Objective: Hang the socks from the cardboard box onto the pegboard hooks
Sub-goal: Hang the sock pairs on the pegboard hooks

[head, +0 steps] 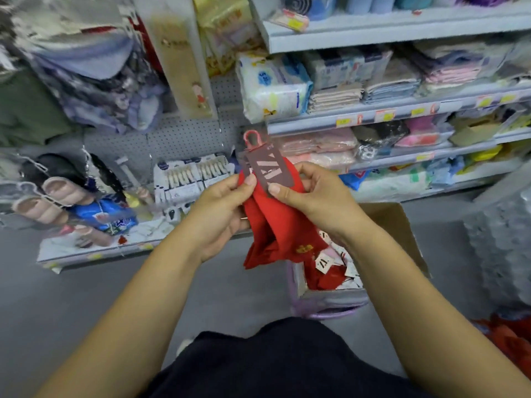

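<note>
Both hands, left hand [222, 208] and right hand [313, 196], had fingers clamped on red socks [275, 225]. Socks hung above the cardboard box [399, 225], before the pegboard [184, 139].

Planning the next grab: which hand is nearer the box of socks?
Right. The right hand is above the box of socks; the left hand is further left. Both hold red socks.

head cam | looks forward-down | close on hands [275, 202] | shelves [373, 119] beyond

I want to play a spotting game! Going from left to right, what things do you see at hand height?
slippers → clothespin packs → left hand → red socks → right hand
</note>
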Available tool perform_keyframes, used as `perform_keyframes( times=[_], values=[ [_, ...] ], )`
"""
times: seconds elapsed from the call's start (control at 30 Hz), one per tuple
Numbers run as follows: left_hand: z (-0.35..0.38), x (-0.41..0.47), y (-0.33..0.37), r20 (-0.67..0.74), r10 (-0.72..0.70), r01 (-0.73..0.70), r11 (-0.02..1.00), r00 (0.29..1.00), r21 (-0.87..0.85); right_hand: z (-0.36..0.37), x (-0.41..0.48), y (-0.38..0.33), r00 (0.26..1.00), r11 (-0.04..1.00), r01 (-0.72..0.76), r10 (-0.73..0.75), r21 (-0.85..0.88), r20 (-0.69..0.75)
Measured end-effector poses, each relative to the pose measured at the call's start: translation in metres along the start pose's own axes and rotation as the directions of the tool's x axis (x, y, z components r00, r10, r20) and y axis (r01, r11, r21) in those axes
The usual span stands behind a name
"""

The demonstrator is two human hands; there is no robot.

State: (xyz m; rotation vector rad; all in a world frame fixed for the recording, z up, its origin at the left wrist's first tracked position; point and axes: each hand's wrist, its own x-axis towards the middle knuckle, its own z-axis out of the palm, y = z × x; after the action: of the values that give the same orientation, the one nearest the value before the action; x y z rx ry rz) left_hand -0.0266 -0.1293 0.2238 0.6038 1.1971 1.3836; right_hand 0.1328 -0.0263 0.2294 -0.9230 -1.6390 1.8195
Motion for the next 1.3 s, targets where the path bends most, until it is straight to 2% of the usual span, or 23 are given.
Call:
perform_keyframes(
  times=[0.23, 0.37, 0.5, 0.57, 0.67, 0.77, 1.0, 1.13, 1.3],
  values=[
    [-0.124, -0.061, 0.055, -0.259, 0.139, -0.098, 0.982, 0.956, 0.164, 0.146, 0.032, -0.013, 0.994, 0.995, 0.098, -0.097, -0.018, 0.055],
    [-0.205, -0.093, 0.087, -0.386, 0.231, -0.125, 0.952, 0.893, 0.279, 0.226, 0.056, -0.017, 0.995, 0.997, 0.076, -0.074, -0.028, 0.071],
    [-0.273, -0.121, 0.118, -0.481, 0.293, -0.146, 0.936, 0.826, 0.319, 0.295, 0.085, -0.024, 0.992, 0.993, 0.079, -0.07, -0.083, 0.105],
    [-0.301, -0.133, 0.132, -0.548, 0.317, -0.161, 0.936, 0.774, 0.314, 0.324, 0.097, -0.029, 0.989, 0.994, 0.081, -0.072, -0.067, 0.129],
    [-0.336, -0.146, 0.153, -0.664, 0.368, -0.211, 0.928, 0.651, 0.308, 0.36, 0.113, -0.039, 0.985, 0.995, 0.08, -0.071, -0.054, 0.154],
    [-0.369, -0.153, 0.172, -0.72, 0.42, -0.295, 0.906, 0.552, 0.302, 0.394, 0.133, -0.051, 0.975, 0.994, 0.101, -0.092, -0.036, 0.2],
    [-0.42, -0.139, 0.216, -0.716, 0.44, -0.427, 0.878, 0.542, 0.217, 0.462, 0.197, -0.084, 0.935, 0.986, 0.166, -0.168, 0.033, 0.311],
    [-0.45, -0.114, 0.248, -0.72, 0.477, -0.47, 0.851, 0.504, 0.235, 0.503, 0.243, -0.098, 0.899, 0.981, 0.177, -0.195, 0.082, 0.393],
    [-0.486, -0.084, 0.295, -0.691, 0.496, -0.54, 0.823, 0.527, 0.179, 0.549, 0.3, -0.13, 0.847, 0.969, 0.223, -0.247, 0.108, 0.47]
  ],
)
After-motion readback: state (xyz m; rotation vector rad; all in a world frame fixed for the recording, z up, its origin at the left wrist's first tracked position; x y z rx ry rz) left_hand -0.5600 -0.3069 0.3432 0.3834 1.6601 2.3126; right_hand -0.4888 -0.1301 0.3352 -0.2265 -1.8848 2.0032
